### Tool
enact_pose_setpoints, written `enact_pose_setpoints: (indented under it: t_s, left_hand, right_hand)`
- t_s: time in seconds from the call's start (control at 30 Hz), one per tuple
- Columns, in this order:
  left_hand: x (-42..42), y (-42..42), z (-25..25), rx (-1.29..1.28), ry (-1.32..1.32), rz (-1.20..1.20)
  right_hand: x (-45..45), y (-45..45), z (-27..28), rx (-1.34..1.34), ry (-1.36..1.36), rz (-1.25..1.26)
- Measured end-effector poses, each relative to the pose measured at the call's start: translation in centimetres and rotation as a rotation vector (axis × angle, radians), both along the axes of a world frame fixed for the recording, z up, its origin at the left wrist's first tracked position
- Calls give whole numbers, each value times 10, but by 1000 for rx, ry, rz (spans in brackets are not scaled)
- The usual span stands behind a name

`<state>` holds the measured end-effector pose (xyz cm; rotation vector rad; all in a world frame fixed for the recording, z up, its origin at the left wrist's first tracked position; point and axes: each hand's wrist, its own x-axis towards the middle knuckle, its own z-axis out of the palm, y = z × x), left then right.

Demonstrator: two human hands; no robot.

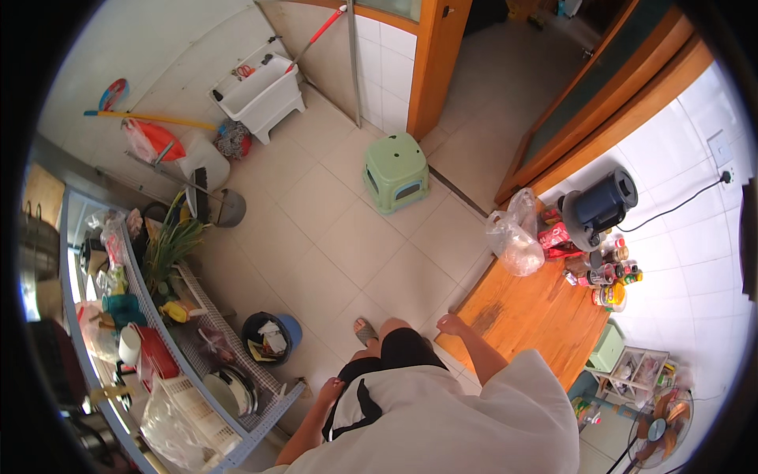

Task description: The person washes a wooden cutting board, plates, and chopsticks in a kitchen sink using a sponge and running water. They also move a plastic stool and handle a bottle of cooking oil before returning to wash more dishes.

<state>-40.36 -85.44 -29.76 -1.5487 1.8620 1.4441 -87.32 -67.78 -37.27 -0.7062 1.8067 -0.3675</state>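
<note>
My left hand [330,391] hangs beside my left thigh, against the dark shorts [408,349]. My right hand [453,324] is by the near left corner of the wooden table [521,308], its fingers loosely curled. Nothing shows in either hand, though the fingers are too small to make out. A blue waste bin [289,332], lined with a black bag and holding paper scraps, stands on the floor to my left. Farther ahead, a green plastic stool [395,172] is on the tiles before the doorway.
A metal shelf rack [172,326] runs along the left with dishes and bags. Past it stand a dustpan [230,207], a mop head [232,139] and a white sink [260,98]. The table carries a plastic bag [518,243], jars and a dark kettle [601,201]. A fan [657,428] stands right.
</note>
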Motion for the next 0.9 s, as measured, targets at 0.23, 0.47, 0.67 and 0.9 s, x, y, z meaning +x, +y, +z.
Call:
enact_pose_setpoints:
  t_s: [0.23, 0.47, 0.67, 0.9]
  left_hand:
    - [-32, -96, 9, 62, -15, -240]
    - [-97, -151, -9, 129, -191, -265]
    - [-177, -174, -8, 200, -322, -213]
    - [-233, -179, 17, 219, -395, -164]
  right_hand:
    - [-86, -139, -78, 4, -516, -642]
    - [-218, -331, -95, -75, -590, -1361]
    - [-298, -439, -191, 27, -681, -1615]
    - [-333, -495, -274, 36, -837, -1812]
